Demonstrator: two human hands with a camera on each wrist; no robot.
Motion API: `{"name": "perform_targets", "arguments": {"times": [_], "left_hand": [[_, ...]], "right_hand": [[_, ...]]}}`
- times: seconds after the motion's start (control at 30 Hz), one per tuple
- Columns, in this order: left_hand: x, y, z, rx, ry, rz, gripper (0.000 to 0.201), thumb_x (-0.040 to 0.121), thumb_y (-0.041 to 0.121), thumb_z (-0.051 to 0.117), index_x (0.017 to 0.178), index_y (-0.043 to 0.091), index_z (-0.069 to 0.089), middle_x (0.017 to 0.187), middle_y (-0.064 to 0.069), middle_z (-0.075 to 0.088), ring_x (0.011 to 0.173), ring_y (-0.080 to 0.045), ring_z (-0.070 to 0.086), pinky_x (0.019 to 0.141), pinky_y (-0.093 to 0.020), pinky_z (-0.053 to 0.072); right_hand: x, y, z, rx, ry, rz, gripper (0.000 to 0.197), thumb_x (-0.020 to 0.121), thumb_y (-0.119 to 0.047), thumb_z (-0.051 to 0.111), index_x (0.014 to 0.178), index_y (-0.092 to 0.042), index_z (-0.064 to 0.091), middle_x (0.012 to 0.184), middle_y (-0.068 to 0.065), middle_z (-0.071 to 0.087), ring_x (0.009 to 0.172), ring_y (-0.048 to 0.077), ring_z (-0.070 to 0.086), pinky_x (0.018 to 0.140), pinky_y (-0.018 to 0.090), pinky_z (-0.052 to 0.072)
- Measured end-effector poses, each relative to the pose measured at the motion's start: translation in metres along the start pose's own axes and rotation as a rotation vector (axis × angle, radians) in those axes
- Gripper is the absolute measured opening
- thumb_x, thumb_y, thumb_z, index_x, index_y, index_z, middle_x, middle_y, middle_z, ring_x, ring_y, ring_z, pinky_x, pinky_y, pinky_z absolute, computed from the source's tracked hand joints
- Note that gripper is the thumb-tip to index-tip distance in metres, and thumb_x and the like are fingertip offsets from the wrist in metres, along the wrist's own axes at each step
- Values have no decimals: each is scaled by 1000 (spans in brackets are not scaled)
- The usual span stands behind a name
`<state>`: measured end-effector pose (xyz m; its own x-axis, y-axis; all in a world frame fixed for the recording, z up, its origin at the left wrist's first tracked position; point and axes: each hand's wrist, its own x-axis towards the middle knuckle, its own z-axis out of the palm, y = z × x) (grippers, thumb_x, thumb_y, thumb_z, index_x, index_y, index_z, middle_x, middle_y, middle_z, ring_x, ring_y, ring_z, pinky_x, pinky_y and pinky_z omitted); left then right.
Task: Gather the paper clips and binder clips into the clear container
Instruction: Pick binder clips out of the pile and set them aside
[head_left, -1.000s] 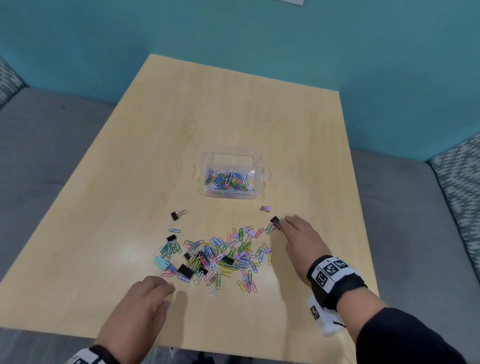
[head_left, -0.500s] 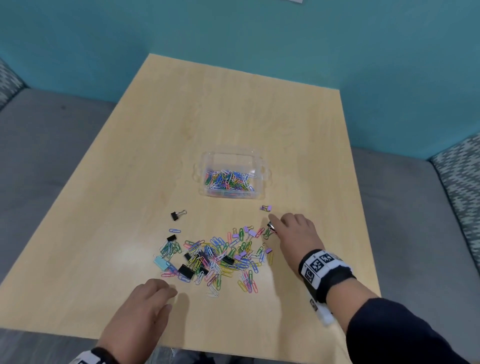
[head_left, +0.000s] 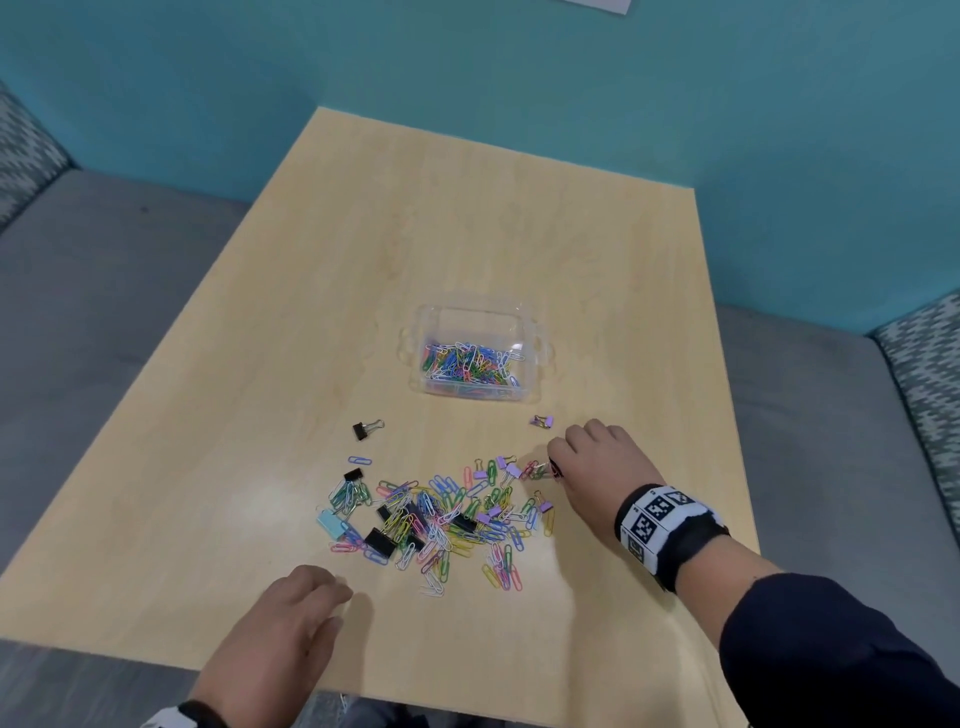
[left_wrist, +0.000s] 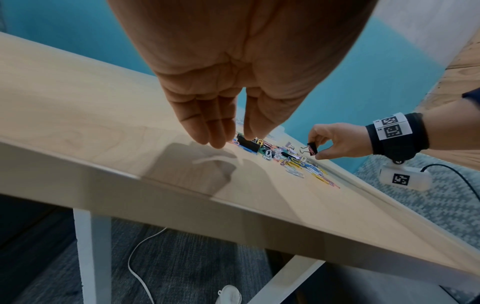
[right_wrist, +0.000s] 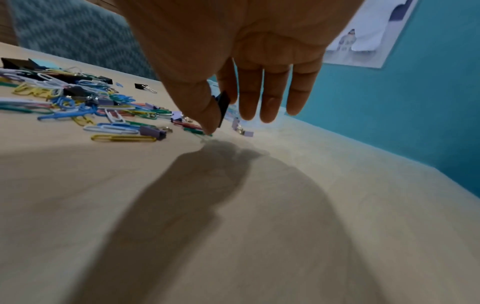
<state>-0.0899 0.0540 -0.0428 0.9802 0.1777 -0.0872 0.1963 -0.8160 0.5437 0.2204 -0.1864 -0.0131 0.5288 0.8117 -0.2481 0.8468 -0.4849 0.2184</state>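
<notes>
Left to right on the wooden table (head_left: 467, 218): the left hand (head_left: 270, 644), fingers relaxed and holding nothing, hovers at the near edge. Beyond it lies one scattered pile of paper clips (head_left: 447, 519), too many to count, with four black binder clips (head_left: 379, 540) and several small purple ones among them. One lone black binder clip (head_left: 363, 429) sits apart, farther back. One clear container (head_left: 540, 358), partly filled with paper clips, stands behind the pile. One purple binder clip (head_left: 542, 421) lies before it. The right hand (head_left: 602, 467) pinches one small black binder clip (left_wrist: 311, 148) between thumb and forefinger, just above the pile's right edge.
</notes>
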Motion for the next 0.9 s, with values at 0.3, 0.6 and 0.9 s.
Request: {"name": "perform_targets", "arguments": {"times": [0.3, 0.6, 0.9], "left_hand": [[0, -2, -5, 18, -8, -19, 25, 82, 34, 42, 99, 29, 60, 98, 10, 58, 84, -1, 51, 72, -11, 38], [-1, -3, -2, 30, -28, -30, 26, 82, 35, 40, 99, 31, 60, 99, 12, 58, 83, -2, 54, 67, -11, 40], [-2, -2, -6, 42, -37, -20, 24, 80, 35, 41, 94, 31, 61, 93, 12, 57, 79, 4, 52, 66, -9, 38]], "right_hand": [[-8, 6, 0, -29, 68, 7, 23, 74, -13, 65, 86, -15, 46, 79, 5, 53, 72, 29, 45, 67, 40, 40], [-10, -7, -13, 166, -40, 90, 27, 74, -21, 67, 89, -17, 45, 77, 3, 58, 70, 27, 52, 58, 36, 44], [-8, -19, 2, 283, -107, 202, 21, 89, -20, 49, 108, -16, 40, 99, 3, 57, 91, 25, 51, 61, 33, 35]]}}
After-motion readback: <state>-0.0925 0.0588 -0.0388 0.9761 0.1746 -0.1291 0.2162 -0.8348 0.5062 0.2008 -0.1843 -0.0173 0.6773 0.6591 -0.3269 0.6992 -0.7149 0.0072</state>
